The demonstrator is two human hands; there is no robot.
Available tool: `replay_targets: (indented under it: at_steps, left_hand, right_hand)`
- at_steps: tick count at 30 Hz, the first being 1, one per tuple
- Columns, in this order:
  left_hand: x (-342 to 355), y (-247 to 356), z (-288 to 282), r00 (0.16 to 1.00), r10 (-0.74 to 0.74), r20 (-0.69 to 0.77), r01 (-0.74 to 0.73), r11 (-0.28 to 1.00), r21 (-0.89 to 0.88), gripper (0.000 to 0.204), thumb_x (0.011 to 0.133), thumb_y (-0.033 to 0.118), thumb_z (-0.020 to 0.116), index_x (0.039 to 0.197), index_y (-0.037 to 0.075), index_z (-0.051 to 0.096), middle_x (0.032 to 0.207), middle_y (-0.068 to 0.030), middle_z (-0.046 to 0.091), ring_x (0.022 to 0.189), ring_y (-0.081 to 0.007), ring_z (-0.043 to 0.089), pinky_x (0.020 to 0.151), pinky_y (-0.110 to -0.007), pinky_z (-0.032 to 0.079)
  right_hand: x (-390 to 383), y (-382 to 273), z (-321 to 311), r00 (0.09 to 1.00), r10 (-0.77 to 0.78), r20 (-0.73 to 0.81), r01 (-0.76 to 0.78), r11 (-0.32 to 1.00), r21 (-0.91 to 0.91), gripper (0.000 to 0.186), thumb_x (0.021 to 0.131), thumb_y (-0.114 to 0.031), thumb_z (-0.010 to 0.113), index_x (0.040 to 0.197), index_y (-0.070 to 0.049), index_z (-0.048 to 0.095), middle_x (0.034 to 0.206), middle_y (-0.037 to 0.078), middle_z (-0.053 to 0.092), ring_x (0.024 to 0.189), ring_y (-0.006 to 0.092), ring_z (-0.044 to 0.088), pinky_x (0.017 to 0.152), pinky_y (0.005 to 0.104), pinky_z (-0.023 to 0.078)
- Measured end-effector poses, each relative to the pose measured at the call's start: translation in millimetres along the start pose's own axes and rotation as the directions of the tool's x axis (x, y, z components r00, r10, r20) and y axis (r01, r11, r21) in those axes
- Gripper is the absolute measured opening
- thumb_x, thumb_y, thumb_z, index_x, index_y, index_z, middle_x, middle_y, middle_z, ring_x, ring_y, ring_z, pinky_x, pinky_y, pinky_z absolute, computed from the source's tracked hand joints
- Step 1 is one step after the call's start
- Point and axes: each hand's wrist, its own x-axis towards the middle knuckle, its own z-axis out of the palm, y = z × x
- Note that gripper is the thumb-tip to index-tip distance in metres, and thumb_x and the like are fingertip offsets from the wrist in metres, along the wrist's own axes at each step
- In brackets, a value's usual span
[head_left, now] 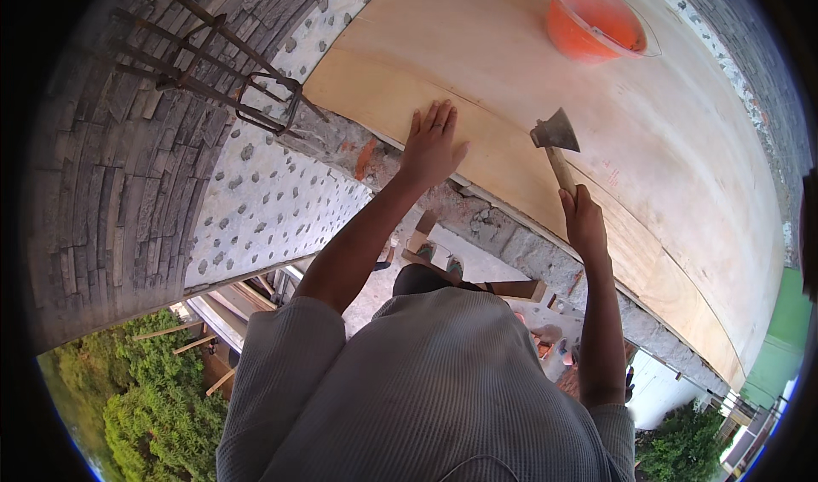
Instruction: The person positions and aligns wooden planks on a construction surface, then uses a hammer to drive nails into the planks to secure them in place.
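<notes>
My left hand (pixel 433 146) lies flat on a pale plywood board (pixel 375 77), fingers apart, near its edge along a rough concrete beam (pixel 503 226). My right hand (pixel 582 218) grips the wooden handle of a hammer (pixel 554 131) with a dull, flared metal head, held over the plywood to the right of my left hand. A narrow strip of plywood runs along the board's near edge.
An orange bucket (pixel 579 22) stands on the board's far side. Rusty rebar with loops (pixel 268 103) juts out at upper left, beside a stone-clad wall (pixel 128 175). Below are lumber (pixel 524 289), a lower floor and a foot in a sandal, with trees at lower left.
</notes>
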Motion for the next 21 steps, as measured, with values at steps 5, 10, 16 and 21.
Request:
replay_targets:
  at_steps: [5, 10, 16, 21]
  left_hand:
    - [1.9, -1.4, -3.8, 1.0, -0.002, 0.021, 0.001, 1.0, 0.021, 0.076, 0.101, 0.051, 0.048, 0.152, -0.004, 0.035, 0.159, -0.02, 0.035, 0.15, -0.0345, 0.028, 0.121, -0.056, 0.021]
    - [1.6, -0.7, -12.8, 1.0, 0.023, 0.018, -0.024, 0.999, 0.024, 0.078, 0.099, 0.053, 0.05, 0.151, -0.003, 0.037, 0.158, -0.0195, 0.036, 0.149, -0.0341, 0.03, 0.12, -0.057, 0.023]
    - [-0.3, -2.3, -16.2, 0.998, 0.04, -0.05, -0.04, 0.999, -0.011, 0.074, 0.094, 0.049, 0.056, 0.145, -0.003, 0.045, 0.155, -0.0183, 0.041, 0.147, -0.0337, 0.033, 0.118, -0.062, 0.023]
    - [2.0, -5.8, -9.9, 0.992, 0.061, -0.11, -0.059, 0.998, 0.016, 0.067, 0.092, 0.043, 0.058, 0.141, -0.003, 0.051, 0.153, -0.0177, 0.044, 0.146, -0.0326, 0.035, 0.116, -0.067, 0.023]
  right_hand:
    - [28.9, 10.2, 12.4, 0.966, -0.245, 0.079, 0.258, 0.926, -0.275, 0.012, 0.093, -0.009, 0.056, 0.104, -0.009, 0.056, 0.089, 0.014, 0.058, 0.069, 0.0275, 0.07, 0.059, 0.0376, 0.058]
    - [41.2, 13.0, 34.8, 0.952, -0.297, 0.072, 0.302, 0.88, -0.367, 0.012, 0.095, -0.011, 0.056, 0.105, -0.006, 0.053, 0.085, 0.02, 0.065, 0.079, 0.0363, 0.071, 0.065, 0.0441, 0.059]
    - [11.4, 13.0, 41.8, 0.993, -0.116, -0.017, 0.117, 0.993, 0.024, 0.048, 0.083, -0.036, 0.083, 0.104, -0.002, 0.056, 0.072, 0.02, 0.062, 0.065, 0.0386, 0.064, 0.06, 0.0462, 0.048]
    - [-16.5, 11.8, 33.3, 0.996, -0.013, 0.083, 0.014, 1.0, -0.011, 0.054, 0.077, -0.03, 0.088, 0.109, -0.004, 0.053, 0.074, 0.018, 0.063, 0.067, 0.0362, 0.065, 0.06, 0.0444, 0.049]
